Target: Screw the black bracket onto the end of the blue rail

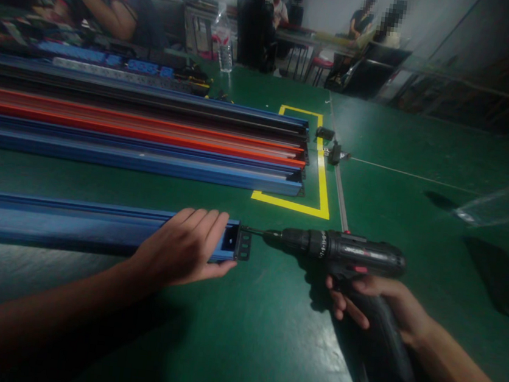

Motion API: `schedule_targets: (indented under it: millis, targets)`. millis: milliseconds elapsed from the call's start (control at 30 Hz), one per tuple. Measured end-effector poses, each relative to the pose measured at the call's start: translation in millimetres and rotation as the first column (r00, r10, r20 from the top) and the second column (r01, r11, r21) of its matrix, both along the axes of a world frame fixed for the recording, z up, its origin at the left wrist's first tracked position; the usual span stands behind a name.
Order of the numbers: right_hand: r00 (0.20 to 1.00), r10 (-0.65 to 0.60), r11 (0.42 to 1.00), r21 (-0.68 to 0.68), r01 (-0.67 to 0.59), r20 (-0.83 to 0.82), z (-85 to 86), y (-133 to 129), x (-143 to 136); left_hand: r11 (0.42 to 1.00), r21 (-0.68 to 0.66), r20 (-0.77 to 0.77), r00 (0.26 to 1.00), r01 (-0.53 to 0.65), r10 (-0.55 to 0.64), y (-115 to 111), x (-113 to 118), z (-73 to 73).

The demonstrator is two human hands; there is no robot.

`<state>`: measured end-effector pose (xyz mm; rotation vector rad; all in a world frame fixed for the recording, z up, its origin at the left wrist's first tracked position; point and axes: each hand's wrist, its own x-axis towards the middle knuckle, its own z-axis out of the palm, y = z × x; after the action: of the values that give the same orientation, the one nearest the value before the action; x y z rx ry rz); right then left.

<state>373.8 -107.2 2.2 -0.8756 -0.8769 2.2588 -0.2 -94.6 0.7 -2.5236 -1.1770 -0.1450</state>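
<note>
The left hand [184,247] lies palm-down, clasped over the end of the blue rail [62,222], fingers draped across its top and thumb along the near edge. Just beyond those fingers sits the rail's black end bracket [243,245]. The right hand [377,300] clenches the cordless drill [348,257] by its handle, levelled sideways, its bit tip at the bracket.

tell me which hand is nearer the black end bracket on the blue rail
Left. The left hand grips the long blue metal rail right beside its black end bracket; the right hand holds the black cordless drill farther right.
</note>
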Motion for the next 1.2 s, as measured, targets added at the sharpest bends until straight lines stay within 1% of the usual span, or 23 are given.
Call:
schedule_targets:
  millis: [200, 433, 800, 933, 1200]
  targets:
    - [1.0, 0.005, 1.0, 0.007, -0.005, 0.009, 0.5, 0.0, -0.4, 1.0, 0.0, 0.013, 1.0, 0.003, -0.003, 0.0, 0.0, 0.4]
    - [1.0, 0.012, 1.0, -0.014, -0.011, 0.013, -0.7, 0.1, 0.5, 1.0, -0.008, 0.007, 1.0, -0.005, 0.005, 0.4, 0.1, -0.1]
    - [1.0, 0.016, 1.0, -0.011, -0.016, 0.023, -2.5, 1.4, 1.2, 0.999, 0.042, 0.0, 1.0, -0.004, 0.004, -1.7, 0.6, -0.4]
    - [0.999, 0.015, 1.0, -0.002, -0.015, 0.031, -1.2, 1.4, 0.8, 0.998, 0.063, 0.016, 1.0, 0.015, -0.016, -1.7, 0.9, -0.2]
    - [0.999, 0.01, 1.0, -0.001, -0.01, 0.05, -0.8, 0.8, 1.2, 0.999, 0.036, 0.03, 0.999, 0.016, -0.017, -2.8, 1.9, 3.7]
